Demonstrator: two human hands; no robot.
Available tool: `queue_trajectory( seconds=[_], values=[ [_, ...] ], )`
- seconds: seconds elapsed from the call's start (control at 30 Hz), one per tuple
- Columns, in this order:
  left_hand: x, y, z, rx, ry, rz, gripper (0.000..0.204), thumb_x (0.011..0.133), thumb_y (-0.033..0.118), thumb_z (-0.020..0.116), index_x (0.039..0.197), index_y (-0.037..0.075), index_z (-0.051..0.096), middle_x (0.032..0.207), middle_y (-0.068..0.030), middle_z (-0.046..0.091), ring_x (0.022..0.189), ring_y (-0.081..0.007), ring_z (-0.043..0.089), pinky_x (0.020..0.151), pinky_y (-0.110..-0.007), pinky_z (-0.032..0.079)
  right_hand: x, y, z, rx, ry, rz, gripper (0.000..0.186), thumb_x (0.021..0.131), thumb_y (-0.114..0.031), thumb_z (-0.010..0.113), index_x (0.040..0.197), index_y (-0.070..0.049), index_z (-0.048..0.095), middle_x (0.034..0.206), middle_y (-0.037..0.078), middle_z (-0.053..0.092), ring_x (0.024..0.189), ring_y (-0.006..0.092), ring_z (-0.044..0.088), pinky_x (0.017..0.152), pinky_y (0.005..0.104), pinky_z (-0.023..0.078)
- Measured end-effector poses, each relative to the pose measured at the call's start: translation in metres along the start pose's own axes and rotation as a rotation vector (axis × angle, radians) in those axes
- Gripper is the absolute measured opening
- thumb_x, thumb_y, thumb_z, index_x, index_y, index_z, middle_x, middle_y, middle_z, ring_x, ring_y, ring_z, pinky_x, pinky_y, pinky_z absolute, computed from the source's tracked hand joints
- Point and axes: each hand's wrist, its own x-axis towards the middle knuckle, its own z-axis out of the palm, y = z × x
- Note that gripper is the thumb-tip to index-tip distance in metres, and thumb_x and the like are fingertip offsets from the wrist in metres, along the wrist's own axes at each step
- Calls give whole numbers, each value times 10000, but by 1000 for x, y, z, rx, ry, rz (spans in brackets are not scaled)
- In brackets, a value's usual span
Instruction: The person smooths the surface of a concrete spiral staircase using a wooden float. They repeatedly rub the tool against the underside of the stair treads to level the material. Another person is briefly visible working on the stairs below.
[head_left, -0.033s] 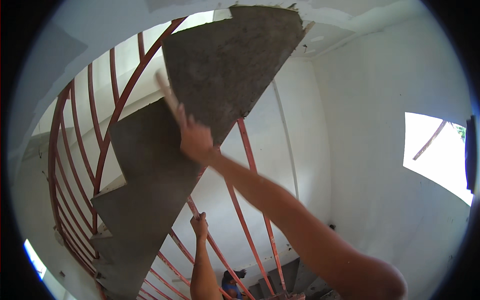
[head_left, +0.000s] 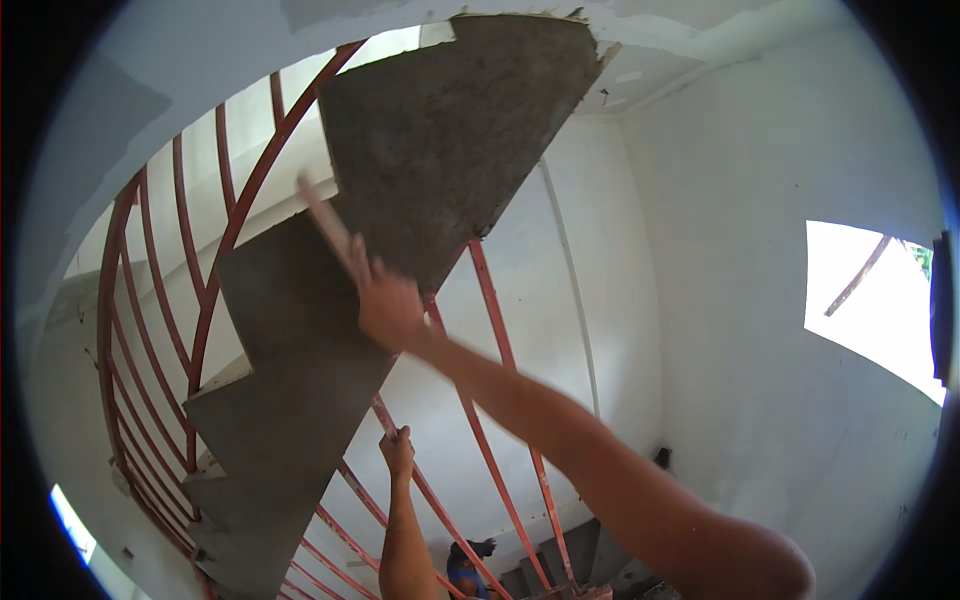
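Note:
Grey, freshly coated mortar covers the sawtooth side of a staircase (head_left: 450, 130) in front of me. My right hand (head_left: 390, 308) is closed on a pale wooden strip (head_left: 326, 222) that points up and to the left across the grey face near a step notch. The strip is a little blurred, and its lower end is hidden by the hand. Lower down, my left hand (head_left: 397, 455) is wrapped round a red metal baluster (head_left: 428, 500) just right of the staircase's lower edge.
A curved red railing (head_left: 240, 205) runs along the left. More red bars (head_left: 490, 290) stand to the right of the stair. Below, a person (head_left: 463, 575) in blue is near dark steps (head_left: 520, 580). A bright window opening (head_left: 850, 290) breaks the white right wall (head_left: 730, 200).
My right hand and the wooden strip have shifted slightly down and left over the grey face. My left hand keeps its hold on the baluster. The view has moved a little.

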Motion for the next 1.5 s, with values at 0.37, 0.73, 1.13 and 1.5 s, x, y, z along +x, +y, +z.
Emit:
queue_trajectory(
  seconds=[0.37,0.73,1.13,1.5],
  values=[
    [5,0,4,27,112,12,251,758,87,584,596,111,394,502,41,368,365,-57,347,333,-228,259,-759,59,-158,859,-438,1571,607,864,-397,583,1329,-40,423,1289,98,497,1200,234,433,986,375,331],
    [9,-5,-6,150,119,-7,208,748,121,558,602,87,415,494,18,391,354,-92,370,328,-257,303,-940,24,-480,-194,-1189,1783,591,812,-454,567,1303,-151,440,1148,193,584,1025,294,597,801,432,496],
    [14,-6,-13,175,111,-25,191,749,142,586,632,80,448,506,20,406,373,-86,384,341,-254,330,-912,64,-386,16,-992,1682,516,795,-398,572,1223,-120,491,1109,200,595,1010,299,600,793,421,498],
    [13,-9,-4,246,83,63,219,777,152,586,605,71,477,461,-5,433,390,-115,435,392,-280,339,-904,73,-380,36,-999,1653,450,780,-346,577,1149,-91,537,1074,207,604,997,304,603,786,412,499]
  ],
)
